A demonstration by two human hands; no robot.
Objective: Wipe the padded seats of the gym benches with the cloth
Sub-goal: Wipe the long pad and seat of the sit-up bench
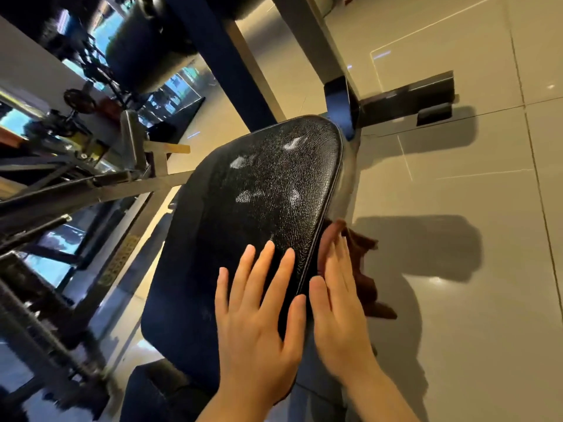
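Observation:
A black padded seat [262, 190] with a grained surface and a few pale scuffs fills the middle of the head view. My left hand [259, 312] lies flat on its near part, fingers straight and spread. My right hand [338, 303] presses with straight fingers against the seat's right edge. Under that hand a dark red-brown cloth [362, 263] is pinned against the seat's side, and its loose folds hang down beyond the fingers. Part of the cloth is hidden by the hand.
The bench's dark blue frame post [225, 65] and a floor foot bar [408, 99] lie beyond the seat. A black roller pad [143, 53] sits at the upper left. Metal gym machine bars [76, 184] crowd the left. Glossy beige floor tiles [475, 190] spread to the right.

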